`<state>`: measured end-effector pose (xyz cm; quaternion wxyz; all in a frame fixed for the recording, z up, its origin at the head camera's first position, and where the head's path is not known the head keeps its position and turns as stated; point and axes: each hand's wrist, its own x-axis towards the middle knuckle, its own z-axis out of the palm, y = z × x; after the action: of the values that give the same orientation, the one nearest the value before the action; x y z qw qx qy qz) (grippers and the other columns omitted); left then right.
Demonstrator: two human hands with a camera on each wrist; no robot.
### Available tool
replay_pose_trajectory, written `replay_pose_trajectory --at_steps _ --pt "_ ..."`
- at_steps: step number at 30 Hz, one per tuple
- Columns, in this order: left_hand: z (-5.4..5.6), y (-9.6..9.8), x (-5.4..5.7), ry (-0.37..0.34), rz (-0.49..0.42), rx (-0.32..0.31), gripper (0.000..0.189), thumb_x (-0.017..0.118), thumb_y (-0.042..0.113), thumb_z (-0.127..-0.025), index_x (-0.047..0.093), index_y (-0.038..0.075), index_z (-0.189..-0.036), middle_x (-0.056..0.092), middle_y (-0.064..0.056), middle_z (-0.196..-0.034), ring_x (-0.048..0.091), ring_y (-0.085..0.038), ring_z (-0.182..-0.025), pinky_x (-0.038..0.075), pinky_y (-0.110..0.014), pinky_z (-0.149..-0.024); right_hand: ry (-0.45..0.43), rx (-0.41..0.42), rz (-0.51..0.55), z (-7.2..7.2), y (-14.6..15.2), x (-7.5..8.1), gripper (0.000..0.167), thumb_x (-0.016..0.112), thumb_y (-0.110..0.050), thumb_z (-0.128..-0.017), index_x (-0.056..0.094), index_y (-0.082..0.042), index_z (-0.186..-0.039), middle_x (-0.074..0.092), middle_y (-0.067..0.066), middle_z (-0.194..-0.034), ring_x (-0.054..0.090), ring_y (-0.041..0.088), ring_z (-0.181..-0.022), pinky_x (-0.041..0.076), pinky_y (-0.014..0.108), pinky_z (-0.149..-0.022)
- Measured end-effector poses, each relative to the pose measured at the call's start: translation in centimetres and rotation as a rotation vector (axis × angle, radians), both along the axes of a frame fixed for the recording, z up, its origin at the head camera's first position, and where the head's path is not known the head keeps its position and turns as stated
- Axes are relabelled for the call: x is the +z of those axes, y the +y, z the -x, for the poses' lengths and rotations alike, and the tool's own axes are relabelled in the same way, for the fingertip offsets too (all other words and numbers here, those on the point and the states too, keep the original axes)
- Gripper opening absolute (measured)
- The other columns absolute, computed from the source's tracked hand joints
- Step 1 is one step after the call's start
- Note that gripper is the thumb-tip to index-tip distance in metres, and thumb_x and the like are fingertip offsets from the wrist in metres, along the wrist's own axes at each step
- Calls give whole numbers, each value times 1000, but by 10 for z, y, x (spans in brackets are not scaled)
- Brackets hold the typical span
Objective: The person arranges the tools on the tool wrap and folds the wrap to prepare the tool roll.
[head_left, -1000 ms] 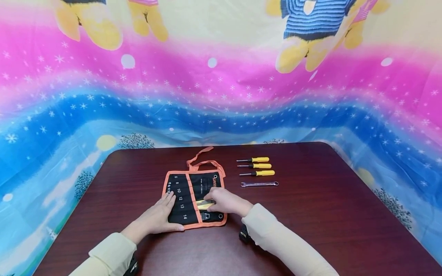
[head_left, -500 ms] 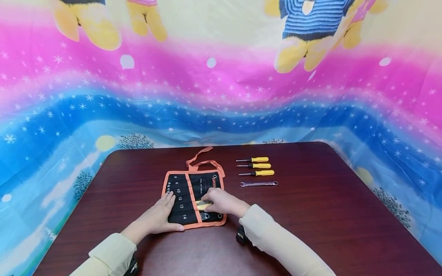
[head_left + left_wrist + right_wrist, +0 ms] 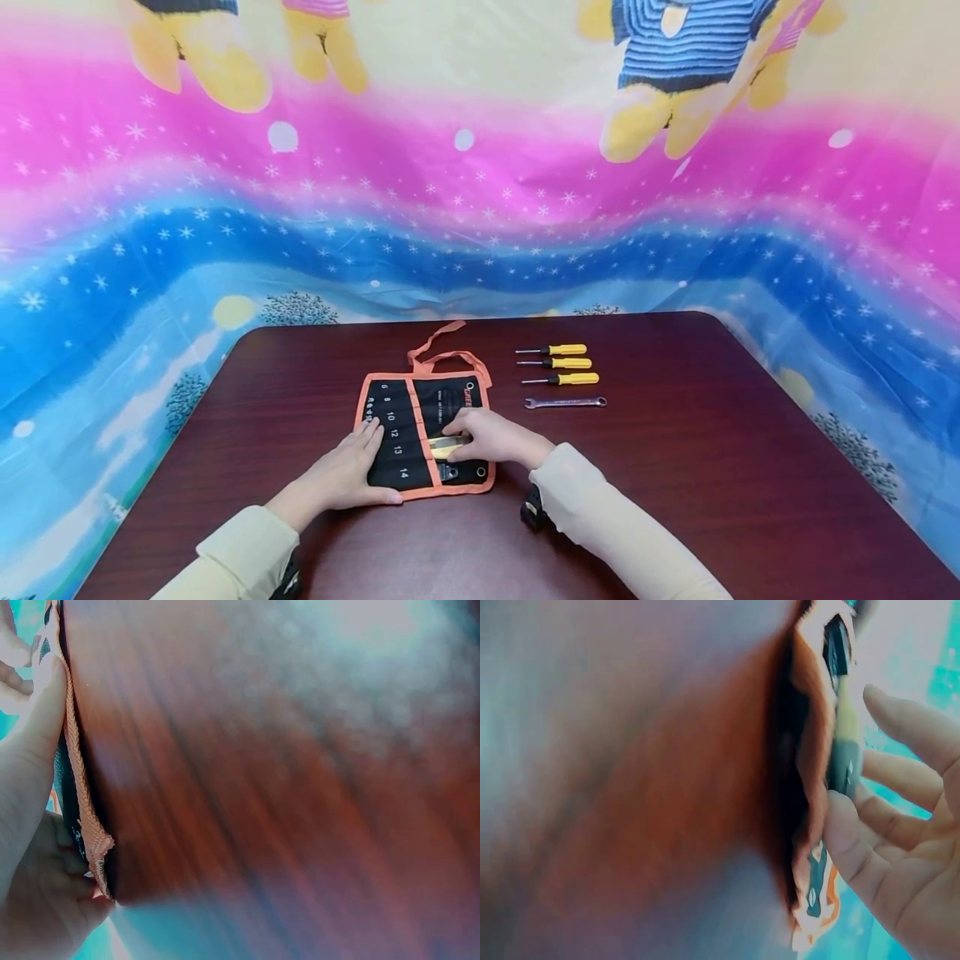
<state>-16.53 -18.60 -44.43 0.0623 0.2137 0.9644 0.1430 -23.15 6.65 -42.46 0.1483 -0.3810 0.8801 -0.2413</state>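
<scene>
A black tool pouch with orange edging and printed size numbers lies spread on the table. My left hand rests on its left part, fingers stretched over the fabric, thumb along the near edge. At the right part, my right hand pinches a yellow-and-grey utility knife between thumb and fingers. The knife's left end lies at the orange pocket band. In the right wrist view, the thumb presses against the grey end of the knife. Just nearer, a small dark metal tool sticks out of another pocket.
Three yellow-handled screwdrivers lie in a row right of the pouch, with a combination wrench just nearer. The pouch's orange tie strap trails toward the far edge of the brown table. A printed curtain hangs behind.
My right hand stays at the utility knife with only slight shifts of the fingers and wrist. My left hand keeps its place on the pouch; the head view shifts slightly.
</scene>
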Motion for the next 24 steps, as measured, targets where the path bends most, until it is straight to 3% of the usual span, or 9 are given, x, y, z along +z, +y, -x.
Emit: replay_pose_trajectory --at_steps 7,12,19,24 --pt "1 1 1 5 2 -9 113 60 73 -67 32 -13 -136 24 -29 -143 21 -39 -133 24 -48 -104 12 -26 86 11 22 14 41 69 -25 -84 63 -4 -119 60 5 -106 56 16 -86 48 24 -72" --pt "2 0 0 8 16 -5 115 58 75 -67 31 -12 -137 24 -28 -143 21 -38 -133 23 -47 -105 19 -106 159 19 43 28 41 67 -24 -86 61 -5 -121 59 7 -111 56 20 -93 48 33 -78" --pt "2 0 -2 11 12 -8 115 57 75 -67 31 -13 -137 24 -29 -143 21 -38 -133 24 -47 -104 12 -231 318 33 78 37 41 68 -24 -84 60 -9 -121 60 10 -110 57 17 -92 50 32 -75" --pt "1 -1 -2 17 10 -14 113 58 73 -68 32 -13 -136 24 -29 -143 21 -39 -133 24 -47 -104 39 -273 343 39 101 39 44 68 -27 -84 59 -8 -123 60 11 -113 57 19 -95 48 36 -82"
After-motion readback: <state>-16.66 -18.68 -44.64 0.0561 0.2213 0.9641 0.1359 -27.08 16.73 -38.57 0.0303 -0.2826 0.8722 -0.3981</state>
